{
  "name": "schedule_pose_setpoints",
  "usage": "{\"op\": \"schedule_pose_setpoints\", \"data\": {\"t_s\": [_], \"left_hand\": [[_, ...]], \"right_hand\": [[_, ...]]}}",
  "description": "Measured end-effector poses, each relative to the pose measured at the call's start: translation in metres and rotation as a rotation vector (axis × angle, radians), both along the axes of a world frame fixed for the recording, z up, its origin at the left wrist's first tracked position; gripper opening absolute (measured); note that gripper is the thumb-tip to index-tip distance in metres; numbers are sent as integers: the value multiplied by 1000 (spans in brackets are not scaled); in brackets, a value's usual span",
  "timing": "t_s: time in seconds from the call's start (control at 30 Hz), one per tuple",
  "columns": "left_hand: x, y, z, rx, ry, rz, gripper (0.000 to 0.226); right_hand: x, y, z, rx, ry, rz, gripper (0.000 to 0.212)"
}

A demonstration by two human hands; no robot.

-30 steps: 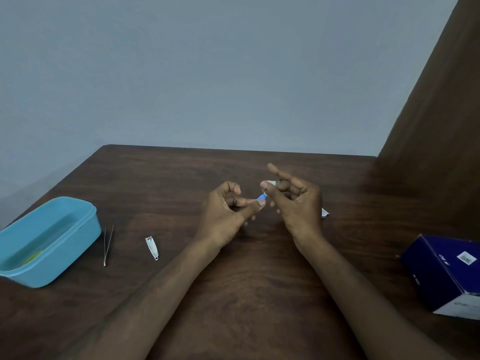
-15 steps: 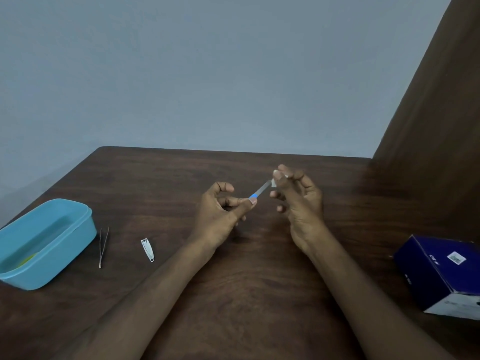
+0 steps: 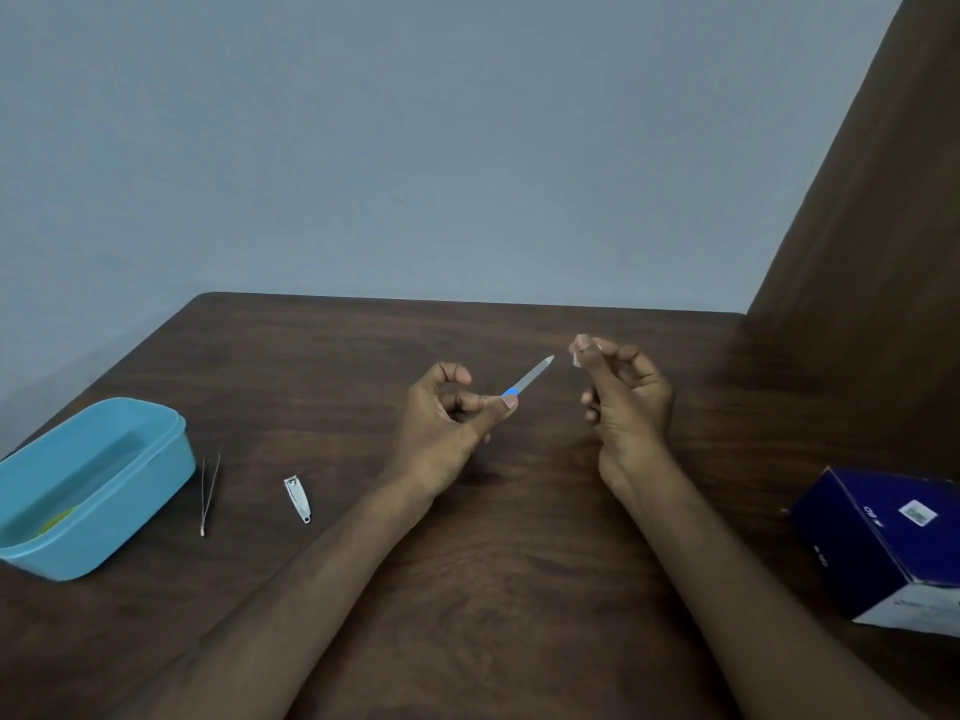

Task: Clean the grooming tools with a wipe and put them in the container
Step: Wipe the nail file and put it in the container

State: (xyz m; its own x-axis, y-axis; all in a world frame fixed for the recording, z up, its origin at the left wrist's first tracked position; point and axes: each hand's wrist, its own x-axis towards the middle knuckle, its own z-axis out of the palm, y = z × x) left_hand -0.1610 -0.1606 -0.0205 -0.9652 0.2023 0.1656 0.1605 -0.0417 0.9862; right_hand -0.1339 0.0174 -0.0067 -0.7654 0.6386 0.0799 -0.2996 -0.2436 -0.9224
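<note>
A nail file [image 3: 531,379] is pinched by its blue end between the thumb and curled fingers of the left hand [image 3: 441,423], with the metal blade angled up and away toward the right hand [image 3: 626,402]. A small white wipe [image 3: 577,356] is pinched at the fingertips of the right hand, whose other fingers are curled. The wipe is just beside the tip of the file but apart from it; no contact is seen.

The step in hand is judged to be the wiping of the file. It would be done well if the wipe were folded round the blade near the blue end and drawn outward to the tip, both faces being covered, while the blue end is held firmly so that the file does not twist. The pointed tip should be kept clear of the fingertips.

Well to the left of the left hand, a nail clipper [image 3: 297,500] and tweezers [image 3: 209,495] lie on the table [image 3: 519,589], apparently not yet placed. Beyond them stands the blue container [image 3: 130,491], with something yellowish inside that cannot be identified. A dark blue box [image 3: 893,548] lies to the right of the right forearm.
</note>
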Motion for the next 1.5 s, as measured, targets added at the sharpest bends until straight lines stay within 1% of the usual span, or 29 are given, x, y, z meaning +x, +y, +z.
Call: {"op": "schedule_pose_setpoints", "data": {"t_s": [0.1,0.17,0.3,0.4,0.43,0.5,0.6,0.7,0.77,0.8,0.83,0.93,1.0,1.03,1.17,1.2,1.27,1.33,1.43,1.5], "left_hand": [[1,1,1,17,-9,0,41],[3,0,3,27,-4,-12,42],[3,0,4,11,5,-46,43],[3,0,3,10,10,-36,44],[3,0,3,14,9,-27,43],[3,-1,4,26,5,-17,43],[3,-1,4,30,7,-33,43],[2,0,3,26,11,-48,44],[2,-1,2,33,9,-39,44],[1,-2,1,34,5,-33,44],[1,-2,1,33,2,-27,44],[2,-2,2,28,-2,-23,42],[3,-3,4,27,0,-37,42],[3,-3,4,24,0,-51,42],[1,-2,2,25,11,-62,43],[0,-1,1,28,7,-52,42],[-1,-1,0,36,-1,-19,38],[-2,-1,-2,32,10,27,28],[-5,-4,-4,31,12,93,15],[-6,-4,-5,25,17,116,14]], "right_hand": [[3,-6,2,10,-11,188,18],[3,-12,0,56,-39,226,18],[0,-8,-2,82,-33,123,18],[-2,-2,-1,13,-8,39,18],[-1,-1,-1,-21,-2,39,18],[1,-3,0,-51,-7,103,20],[2,-8,1,-7,-52,221,21],[1,-7,0,13,-26,127,22],[0,-2,1,-17,-9,45,23],[1,0,2,-40,-6,41,23],[2,-1,3,-60,-11,74,23],[7,-10,4,-45,-55,288,25],[7,-16,3,-10,-77,346,24],[6,-17,3,-10,-76,311,24],[-1,-2,3,-109,-25,20,25],[-2,2,3,-129,-17,-14,24],[-1,4,1,-144,-10,0,20],[0,-4,-1,-109,-8,83,14],[2,-18,-5,54,1,160,14],[3,-22,-9,163,22,172,8]]}}
